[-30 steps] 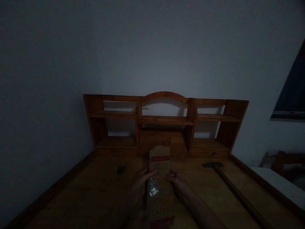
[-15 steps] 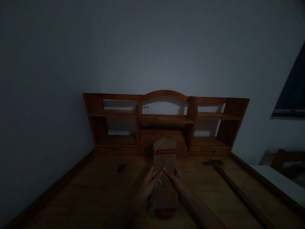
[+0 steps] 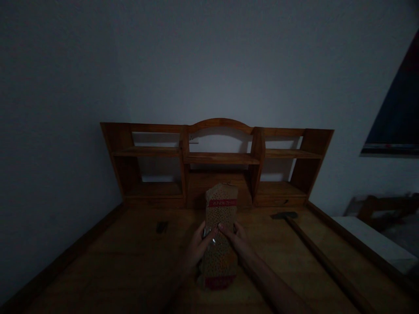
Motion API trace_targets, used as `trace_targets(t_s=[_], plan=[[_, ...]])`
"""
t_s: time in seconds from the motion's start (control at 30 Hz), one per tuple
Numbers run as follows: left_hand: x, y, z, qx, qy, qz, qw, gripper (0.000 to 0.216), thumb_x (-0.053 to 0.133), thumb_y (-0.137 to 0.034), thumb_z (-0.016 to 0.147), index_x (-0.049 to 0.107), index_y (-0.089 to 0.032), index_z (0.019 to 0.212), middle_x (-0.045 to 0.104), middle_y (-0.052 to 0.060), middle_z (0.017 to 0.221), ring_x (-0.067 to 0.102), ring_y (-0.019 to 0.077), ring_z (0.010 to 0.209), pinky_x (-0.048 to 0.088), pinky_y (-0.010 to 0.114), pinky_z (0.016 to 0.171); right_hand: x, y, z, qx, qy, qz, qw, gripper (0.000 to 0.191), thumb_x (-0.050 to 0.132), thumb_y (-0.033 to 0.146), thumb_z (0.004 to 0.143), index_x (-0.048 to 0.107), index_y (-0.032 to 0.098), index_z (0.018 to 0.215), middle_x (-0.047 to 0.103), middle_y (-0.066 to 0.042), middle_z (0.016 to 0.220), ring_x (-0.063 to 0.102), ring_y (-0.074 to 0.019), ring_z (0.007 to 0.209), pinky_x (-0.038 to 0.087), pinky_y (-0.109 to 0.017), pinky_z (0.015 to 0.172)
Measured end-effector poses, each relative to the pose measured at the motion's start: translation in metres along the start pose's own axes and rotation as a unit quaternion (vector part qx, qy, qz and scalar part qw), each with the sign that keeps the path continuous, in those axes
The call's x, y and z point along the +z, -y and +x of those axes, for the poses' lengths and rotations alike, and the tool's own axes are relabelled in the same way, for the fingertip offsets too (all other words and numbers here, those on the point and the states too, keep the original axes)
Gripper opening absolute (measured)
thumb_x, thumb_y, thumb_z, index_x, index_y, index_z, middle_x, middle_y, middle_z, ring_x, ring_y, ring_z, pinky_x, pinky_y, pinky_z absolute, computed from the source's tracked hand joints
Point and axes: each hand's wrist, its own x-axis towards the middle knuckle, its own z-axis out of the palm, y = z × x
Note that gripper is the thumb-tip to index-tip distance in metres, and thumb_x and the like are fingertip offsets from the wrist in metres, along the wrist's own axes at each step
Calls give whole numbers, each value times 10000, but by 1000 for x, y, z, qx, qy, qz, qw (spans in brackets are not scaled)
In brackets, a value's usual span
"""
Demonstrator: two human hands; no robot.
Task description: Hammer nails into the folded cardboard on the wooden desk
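A long brown package with dark speckles and a red band near each end is held upright over the wooden desk, its far end toward the shelf. What it contains cannot be made out in the dim light. My left hand grips its left side, thumb laid across the front. From the right side my right hand grips it too, and the two thumb tips nearly meet at the middle. The fingers behind the package are mostly hidden. Shiny clear film or tape shows beside my left thumb.
A wooden shelf unit stands at the back of the desk against the wall. To the right lies a long-handled hammer-like tool. A small dark object lies on the left. Beyond the right edge is a white surface.
The whole view has shifted slightly, so the shelf, tool and package appear a little further left and higher. Both hands keep the same grip on the package.
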Motion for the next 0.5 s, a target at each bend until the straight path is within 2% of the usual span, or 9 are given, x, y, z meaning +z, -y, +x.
trace_targets(t_s=[0.17, 0.37, 0.5], plan=[[1, 2, 3, -22, 10, -9, 1000, 547, 709, -428, 701, 574, -194, 1176, 638, 101, 1141, 593, 274, 1053, 467, 358, 899, -10, -4, 9, 42, 2, 45, 998, 474, 672, 494, 713, 654, 141, 1029, 694, -123, 1023, 654, -261, 921, 502, -387, 816], [1, 7, 8, -47, 16, 3, 999, 548, 733, -412, 679, 582, -177, 1150, 655, 106, 1103, 634, 270, 962, 496, 350, 836, -26, -20, 23, 17, -2, 34, 999, 448, 707, 482, 680, 687, 113, 935, 717, -118, 899, 671, -235, 809, 485, -378, 810], [0, 8, 8, -66, 30, -5, 997, 518, 726, -409, 690, 591, -178, 1134, 657, 112, 1095, 648, 265, 931, 507, 349, 815, -29, -20, 24, 13, -1, 37, 999, 481, 734, 509, 628, 694, 115, 901, 720, -106, 858, 668, -231, 783, 487, -368, 779]])
